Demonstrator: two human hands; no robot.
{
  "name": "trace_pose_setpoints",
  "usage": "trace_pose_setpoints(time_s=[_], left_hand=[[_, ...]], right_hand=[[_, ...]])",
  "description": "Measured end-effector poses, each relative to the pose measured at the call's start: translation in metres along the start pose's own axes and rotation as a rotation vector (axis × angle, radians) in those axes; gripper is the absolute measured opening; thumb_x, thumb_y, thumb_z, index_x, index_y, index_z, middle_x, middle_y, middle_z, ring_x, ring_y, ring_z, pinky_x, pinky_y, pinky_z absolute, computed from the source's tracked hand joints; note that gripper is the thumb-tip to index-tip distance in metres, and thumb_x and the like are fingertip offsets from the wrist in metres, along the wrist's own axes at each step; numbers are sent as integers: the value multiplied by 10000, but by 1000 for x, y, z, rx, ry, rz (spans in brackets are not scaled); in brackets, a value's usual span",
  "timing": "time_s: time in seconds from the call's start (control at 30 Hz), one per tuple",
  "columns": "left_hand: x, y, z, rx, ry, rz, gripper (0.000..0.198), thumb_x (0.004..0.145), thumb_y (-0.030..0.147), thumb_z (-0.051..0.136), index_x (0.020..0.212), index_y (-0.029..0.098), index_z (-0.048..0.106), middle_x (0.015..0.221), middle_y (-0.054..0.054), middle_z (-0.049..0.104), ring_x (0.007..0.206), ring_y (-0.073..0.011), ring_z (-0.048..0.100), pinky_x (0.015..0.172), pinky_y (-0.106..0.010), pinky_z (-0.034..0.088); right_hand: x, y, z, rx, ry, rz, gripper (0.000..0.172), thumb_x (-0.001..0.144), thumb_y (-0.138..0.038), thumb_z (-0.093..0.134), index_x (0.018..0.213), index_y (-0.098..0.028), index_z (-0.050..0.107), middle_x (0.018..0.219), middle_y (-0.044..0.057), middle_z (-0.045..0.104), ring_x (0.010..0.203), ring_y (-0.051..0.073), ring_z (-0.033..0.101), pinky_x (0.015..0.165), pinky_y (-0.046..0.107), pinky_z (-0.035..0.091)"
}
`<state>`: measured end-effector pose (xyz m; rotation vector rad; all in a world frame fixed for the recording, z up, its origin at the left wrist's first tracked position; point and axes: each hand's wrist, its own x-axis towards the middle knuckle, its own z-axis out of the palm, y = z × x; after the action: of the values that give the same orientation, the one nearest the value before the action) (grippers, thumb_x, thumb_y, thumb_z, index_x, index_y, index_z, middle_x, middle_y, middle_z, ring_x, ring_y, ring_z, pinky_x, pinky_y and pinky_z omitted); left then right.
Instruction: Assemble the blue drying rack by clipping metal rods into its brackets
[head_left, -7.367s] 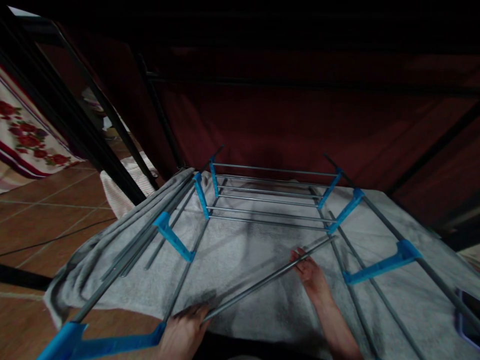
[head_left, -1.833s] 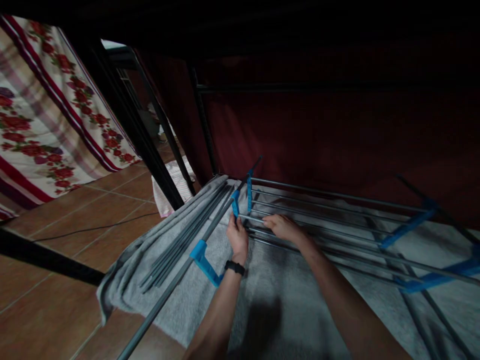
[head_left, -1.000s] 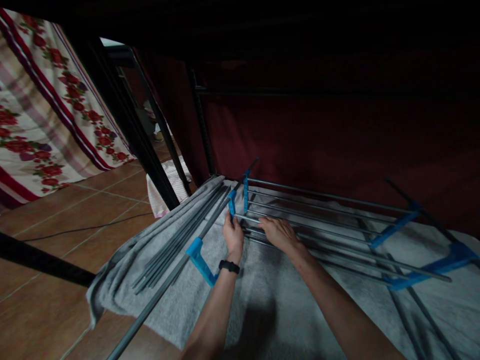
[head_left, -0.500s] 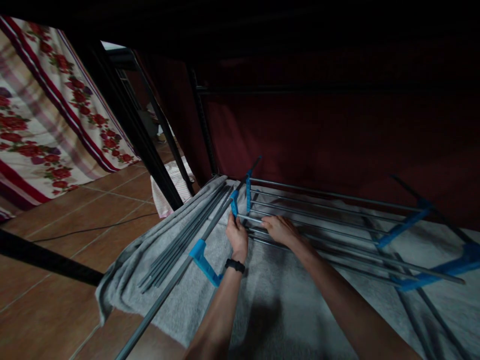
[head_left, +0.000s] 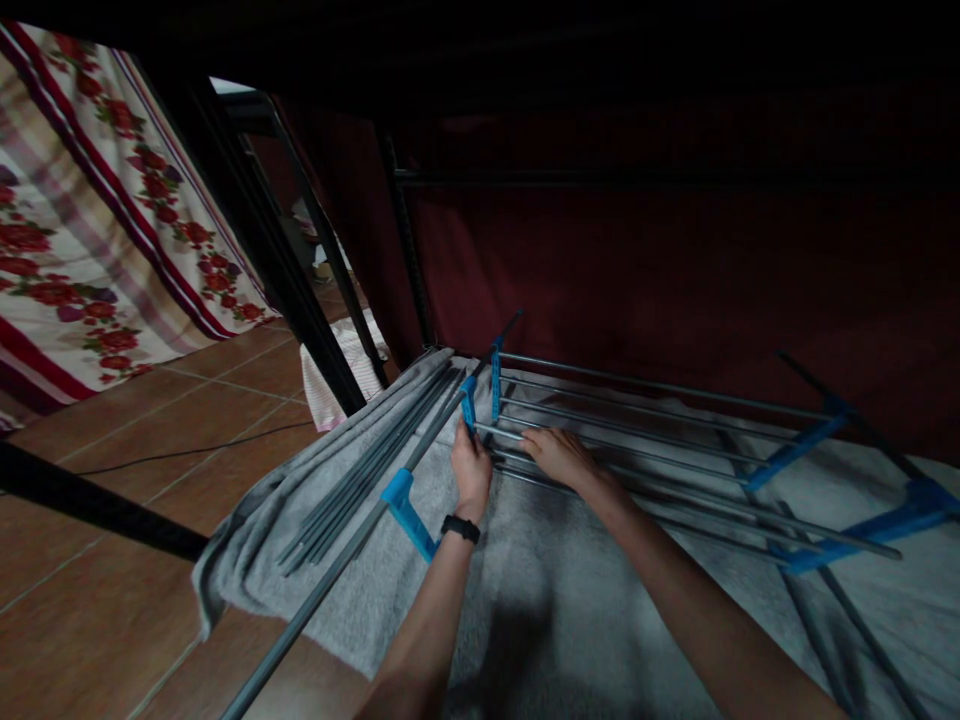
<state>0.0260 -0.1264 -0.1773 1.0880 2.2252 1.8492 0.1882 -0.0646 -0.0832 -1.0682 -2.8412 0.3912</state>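
A metal rack of grey rods (head_left: 660, 400) and blue plastic connectors lies flat on a grey towel (head_left: 525, 590). My left hand (head_left: 471, 470), with a black band at the wrist, is closed around the lower end of a blue connector (head_left: 468, 404) on the rack's left side. My right hand (head_left: 564, 458) grips a grey rod (head_left: 675, 505) whose left end meets that connector. Another blue connector (head_left: 407, 512) sits on the long side rod just left of my left wrist.
A bundle of loose grey rods (head_left: 375, 462) lies on the towel's left part. Black frame bars (head_left: 255, 250) rise at the left, with a floral cloth (head_left: 90, 240) behind. A dark red fabric wall (head_left: 675, 270) stands behind the rack. Tiled floor (head_left: 112, 480) lies left.
Seven seconds ago both hands held one loose rod near the towel's front. Since then they moved to the rack's left connector, and over the last second they have barely shifted.
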Motion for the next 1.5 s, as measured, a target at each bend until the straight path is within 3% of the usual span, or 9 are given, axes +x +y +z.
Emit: trace_pose_setpoints(time_s=[0.17,0.33,0.57,0.83,1.07,1.17,1.27,1.37,1.5], left_hand=[[-25,8,-4,38,17,116,627,933,112,467,1552,89,371,1594,-236,417,1507,-309,378,1251,-471,307],[-61,18,-12,125,51,242,717,924,126,487,1610,175,282,1684,-181,243,1569,-317,225,1269,-542,236],[-94,44,-5,135,-238,524,711,886,17,421,1564,229,397,1673,-146,281,1551,-298,279,1232,-567,322],[-115,95,39,20,-497,669,637,889,18,401,1485,216,509,1597,-142,422,1488,-275,392,1204,-522,385],[-128,137,78,-21,-588,798,635,883,-17,426,1474,210,476,1549,-159,453,1426,-292,450,1155,-531,443],[-137,156,94,4,-662,876,598,882,-18,453,1438,196,497,1522,-164,478,1400,-290,468,1147,-518,452],[-150,178,114,70,-756,936,514,918,28,462,1404,183,521,1498,-158,505,1383,-282,485,1152,-484,446],[-166,203,136,154,-852,1008,442,958,75,450,1385,160,530,1473,-154,534,1354,-272,511,1163,-448,422],[-187,236,165,225,-985,1093,361,988,106,414,1318,137,557,1344,-135,622,1263,-261,574,1125,-408,437]], right_hand=[[-15,3,-5,7,17,-7,407,1040,-340,429,1411,-298,591,1405,54,662,1251,220,629,1015,337,452],[-46,21,-4,-69,44,48,470,1036,-268,403,1492,-291,511,1427,66,640,1224,221,634,1008,353,454],[-99,62,1,-193,149,168,532,1014,-128,333,1509,-232,497,1387,98,655,1230,214,608,1081,372,371],[-157,102,4,-229,350,283,511,1008,-132,335,1478,-175,531,1338,125,654,1234,245,567,1119,404,343],[-223,140,36,-81,853,369,448,1000,-206,373,1398,-211,577,1368,131,601,1273,259,529,1084,442,414],[-255,168,54,100,1086,528,387,965,-279,414,1289,-204,611,1255,132,629,1209,274,554,1045,473,443],[-278,199,66,335,1245,757,434,891,-360,484,1273,-182,584,1245,146,615,1148,282,575,976,460,478],[-287,225,66,504,1291,872,545,835,-401,523,1331,-174,553,1342,164,588,1185,282,574,985,440,477],[-281,242,53,585,1246,842,657,823,-423,537,1422,-151,520,1435,186,568,1275,291,557,1067,448,450]])
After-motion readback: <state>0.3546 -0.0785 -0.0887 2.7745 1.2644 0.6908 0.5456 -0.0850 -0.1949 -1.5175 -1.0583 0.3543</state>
